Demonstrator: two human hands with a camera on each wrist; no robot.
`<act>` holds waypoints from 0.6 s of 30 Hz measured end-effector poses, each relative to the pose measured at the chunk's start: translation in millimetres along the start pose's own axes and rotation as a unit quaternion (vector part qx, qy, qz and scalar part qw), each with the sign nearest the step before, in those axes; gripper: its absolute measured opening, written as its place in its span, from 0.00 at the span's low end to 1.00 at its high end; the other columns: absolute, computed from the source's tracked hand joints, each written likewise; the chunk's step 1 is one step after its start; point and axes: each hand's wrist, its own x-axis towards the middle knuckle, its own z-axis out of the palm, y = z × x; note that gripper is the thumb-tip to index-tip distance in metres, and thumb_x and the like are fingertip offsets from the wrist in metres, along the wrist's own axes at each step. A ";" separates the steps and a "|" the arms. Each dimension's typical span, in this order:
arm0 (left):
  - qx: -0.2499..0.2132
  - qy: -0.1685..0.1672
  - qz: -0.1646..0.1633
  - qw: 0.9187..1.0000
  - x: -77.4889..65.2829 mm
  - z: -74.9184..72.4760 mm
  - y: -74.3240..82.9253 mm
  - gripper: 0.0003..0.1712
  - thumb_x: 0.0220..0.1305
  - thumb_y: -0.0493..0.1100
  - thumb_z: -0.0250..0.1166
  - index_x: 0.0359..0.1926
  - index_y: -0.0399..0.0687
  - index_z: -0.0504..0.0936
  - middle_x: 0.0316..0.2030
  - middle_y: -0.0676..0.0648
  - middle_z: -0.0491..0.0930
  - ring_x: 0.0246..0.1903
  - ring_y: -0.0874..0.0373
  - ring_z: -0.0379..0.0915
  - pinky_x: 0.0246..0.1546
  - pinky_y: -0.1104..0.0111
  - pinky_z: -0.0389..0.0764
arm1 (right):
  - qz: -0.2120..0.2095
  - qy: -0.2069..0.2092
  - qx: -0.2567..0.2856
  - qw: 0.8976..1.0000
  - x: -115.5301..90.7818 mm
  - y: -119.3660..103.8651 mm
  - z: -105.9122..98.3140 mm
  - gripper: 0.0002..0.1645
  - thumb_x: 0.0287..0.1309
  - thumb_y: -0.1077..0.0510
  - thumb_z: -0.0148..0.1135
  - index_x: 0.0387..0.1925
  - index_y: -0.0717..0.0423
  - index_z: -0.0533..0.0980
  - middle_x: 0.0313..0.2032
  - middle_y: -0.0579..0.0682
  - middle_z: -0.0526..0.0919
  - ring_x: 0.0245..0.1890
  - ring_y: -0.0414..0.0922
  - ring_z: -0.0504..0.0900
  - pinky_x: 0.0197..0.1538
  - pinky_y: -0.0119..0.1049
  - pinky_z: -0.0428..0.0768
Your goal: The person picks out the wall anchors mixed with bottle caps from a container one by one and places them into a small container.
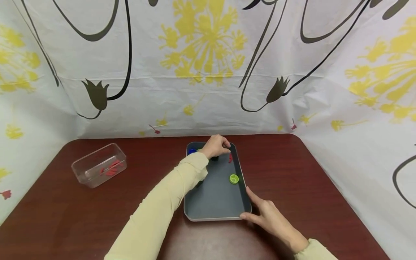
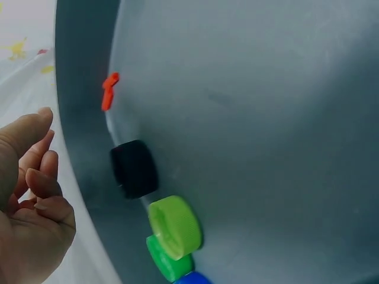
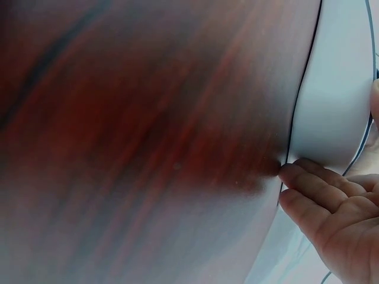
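Note:
A grey tray (image 1: 214,204) lies on the table. Over its far end is my left hand (image 1: 216,146), fingers loosely bent; nothing shows between thumb and fingers in the left wrist view. Near that hand, along the tray wall, lie a small red piece (image 2: 109,92), a black bottle cap (image 2: 135,169), a lime cap (image 2: 177,228), a green cap (image 2: 169,260) and a blue cap (image 2: 192,278). Another lime cap (image 1: 234,179) sits by the tray's right side. My right hand (image 1: 268,215) touches the near right corner, its fingers straight against the outer wall and its thumb at the rim.
On the left of the brown table (image 1: 156,173) stands a clear plastic box (image 1: 89,164) with several red pieces (image 1: 112,169) inside. A dark object (image 1: 199,183) in the tray is partly covered by the left sleeve. Patterned cloth (image 1: 208,108) hangs behind the table.

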 end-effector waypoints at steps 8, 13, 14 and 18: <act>-0.013 0.004 0.001 1.000 5.1 12.9 -6.5 0.13 0.57 0.39 0.68 0.44 0.43 0.85 0.44 0.46 0.82 0.45 0.54 0.77 0.46 0.66 0.77 | -0.001 0.000 0.004 1.000 -0.4 0.3 -1.5 0.50 0.49 0.44 0.67 0.65 0.70 0.61 0.58 0.63 0.74 0.55 0.53 0.77 0.49 0.42 0.79; 0.019 0.008 0.007 1.000 7.4 21.5 -10.4 0.13 0.56 0.41 0.69 0.44 0.45 0.85 0.44 0.48 0.82 0.47 0.56 0.74 0.46 0.67 0.76 | -0.004 -0.007 0.005 1.000 -0.7 0.8 -1.3 0.50 0.50 0.43 0.66 0.65 0.70 0.60 0.58 0.64 0.73 0.55 0.53 0.76 0.49 0.43 0.79; 0.027 0.009 0.007 1.000 7.9 23.3 -11.2 0.13 0.56 0.42 0.69 0.44 0.46 0.85 0.43 0.48 0.81 0.47 0.56 0.73 0.47 0.67 0.76 | -0.005 -0.007 0.005 1.000 -0.7 1.0 -1.2 0.50 0.51 0.43 0.66 0.65 0.70 0.60 0.58 0.64 0.72 0.55 0.53 0.76 0.49 0.43 0.79; 0.045 0.013 0.004 0.999 9.3 28.8 -12.8 0.13 0.56 0.43 0.70 0.43 0.47 0.86 0.43 0.48 0.79 0.48 0.56 0.70 0.49 0.66 0.74 | -0.005 -0.005 0.004 1.000 -1.1 1.2 -1.0 0.50 0.51 0.43 0.66 0.65 0.70 0.60 0.59 0.64 0.72 0.55 0.53 0.76 0.49 0.43 0.79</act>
